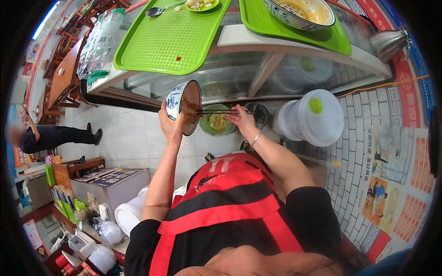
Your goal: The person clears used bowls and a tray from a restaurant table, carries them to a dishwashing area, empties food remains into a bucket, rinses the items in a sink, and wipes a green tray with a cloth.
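My left hand (171, 123) grips a blue-and-white patterned bowl (175, 100) by its side, tilted so its opening faces right. Brown sauce or food remains (188, 110) coat its inside. In my right hand (242, 120) is a pair of dark chopsticks (221, 111), their tips reaching to the bowl's mouth. Below, on the floor, stands a green tub (204, 127) with yellowish food scraps (218, 121) in it. Beside it, partly behind my right hand, is a dark container (259, 115).
A glass-fronted counter (228, 74) bears a green tray (162, 38) with a spoon (154, 12), and another tray (297, 36) with a used bowl (304, 13). White plastic buckets (321, 119) stand right, by the brick-patterned wall. Far left, a person (51, 138) stands near wooden tables (67, 74).
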Available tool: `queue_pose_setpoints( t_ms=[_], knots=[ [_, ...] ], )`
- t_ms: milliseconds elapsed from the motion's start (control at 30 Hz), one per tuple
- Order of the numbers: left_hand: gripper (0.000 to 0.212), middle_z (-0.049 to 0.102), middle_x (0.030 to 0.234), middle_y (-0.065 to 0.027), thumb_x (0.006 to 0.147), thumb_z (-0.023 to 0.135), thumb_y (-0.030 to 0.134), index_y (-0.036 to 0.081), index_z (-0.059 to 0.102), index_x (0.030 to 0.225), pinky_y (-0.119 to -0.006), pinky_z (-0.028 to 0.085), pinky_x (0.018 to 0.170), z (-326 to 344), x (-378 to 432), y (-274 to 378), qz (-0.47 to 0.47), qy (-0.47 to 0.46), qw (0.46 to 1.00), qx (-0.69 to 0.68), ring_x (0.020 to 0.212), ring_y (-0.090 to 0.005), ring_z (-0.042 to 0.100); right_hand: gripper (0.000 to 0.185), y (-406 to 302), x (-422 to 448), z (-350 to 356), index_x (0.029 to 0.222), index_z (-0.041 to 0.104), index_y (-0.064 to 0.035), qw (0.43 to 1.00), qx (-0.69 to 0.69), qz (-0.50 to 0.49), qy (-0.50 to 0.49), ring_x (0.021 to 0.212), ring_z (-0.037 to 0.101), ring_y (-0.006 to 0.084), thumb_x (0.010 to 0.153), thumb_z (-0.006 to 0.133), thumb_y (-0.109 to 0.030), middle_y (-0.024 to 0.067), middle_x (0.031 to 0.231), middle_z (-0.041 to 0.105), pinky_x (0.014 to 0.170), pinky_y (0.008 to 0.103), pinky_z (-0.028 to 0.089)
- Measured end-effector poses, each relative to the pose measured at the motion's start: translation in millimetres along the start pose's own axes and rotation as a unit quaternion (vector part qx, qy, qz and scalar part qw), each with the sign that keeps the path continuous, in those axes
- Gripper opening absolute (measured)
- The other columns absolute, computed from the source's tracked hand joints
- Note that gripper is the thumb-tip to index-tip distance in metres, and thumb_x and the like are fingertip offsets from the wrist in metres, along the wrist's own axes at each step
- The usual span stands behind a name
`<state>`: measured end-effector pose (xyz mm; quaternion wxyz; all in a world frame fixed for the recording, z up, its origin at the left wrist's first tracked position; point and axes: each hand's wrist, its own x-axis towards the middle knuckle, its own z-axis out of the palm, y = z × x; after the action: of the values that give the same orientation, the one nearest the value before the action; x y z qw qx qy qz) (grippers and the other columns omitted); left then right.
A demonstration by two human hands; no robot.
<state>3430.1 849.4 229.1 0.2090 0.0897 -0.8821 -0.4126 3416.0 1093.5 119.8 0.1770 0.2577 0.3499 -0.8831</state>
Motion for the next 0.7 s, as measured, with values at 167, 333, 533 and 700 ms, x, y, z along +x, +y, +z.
queue_pose_setpoints(
  t_ms=[167,333,533,700],
  knots=[
    [0.068,0.049,0.112,-0.0172,0.07,0.067,0.018,-0.002,0.04,0.129,-0.037,0.038,0.093,0,0,-5,0.004,-0.013,1.0,-0.017,0.106,-0.0306,0.049,0.024,-12,16,25,0.097,0.051,-0.0026,0.995,0.071,-0.015,-0.071,0.086,0.062,0.0283,0.091,0.055,-0.026,0.0135,0.092,0.058,0.078,0.0382,0.051],
    [0.068,0.05,0.112,-0.0173,0.069,0.067,0.016,-0.003,0.04,0.129,-0.037,0.038,0.093,-2,1,1,0.02,-0.025,0.999,-0.024,0.106,-0.0312,0.049,0.026,-3,33,14,0.098,0.051,-0.0026,0.996,0.06,-0.016,-0.071,0.093,0.059,0.0287,0.093,0.052,-0.028,0.0166,0.094,0.059,0.084,0.0395,0.049],
    [0.069,0.05,0.111,-0.0174,0.069,0.068,0.017,-0.004,0.041,0.128,-0.037,0.038,0.092,-5,2,-5,0.042,-0.024,0.999,-0.013,0.105,-0.0309,0.049,0.025,-11,19,-11,0.097,0.052,-0.003,0.999,0.029,0.023,-0.037,0.09,0.06,0.0294,0.092,0.053,-0.027,0.0154,0.092,0.06,0.083,0.0402,0.049],
    [0.069,0.05,0.112,-0.0173,0.068,0.069,0.019,-0.003,0.041,0.128,-0.037,0.039,0.092,-6,3,4,0.054,-0.029,0.998,-0.023,0.104,-0.0309,0.049,0.025,3,36,24,0.097,0.05,-0.0035,0.986,0.118,-0.039,-0.108,0.087,0.061,0.0291,0.092,0.054,-0.027,0.0152,0.091,0.058,0.08,0.0382,0.051]
  ],
)
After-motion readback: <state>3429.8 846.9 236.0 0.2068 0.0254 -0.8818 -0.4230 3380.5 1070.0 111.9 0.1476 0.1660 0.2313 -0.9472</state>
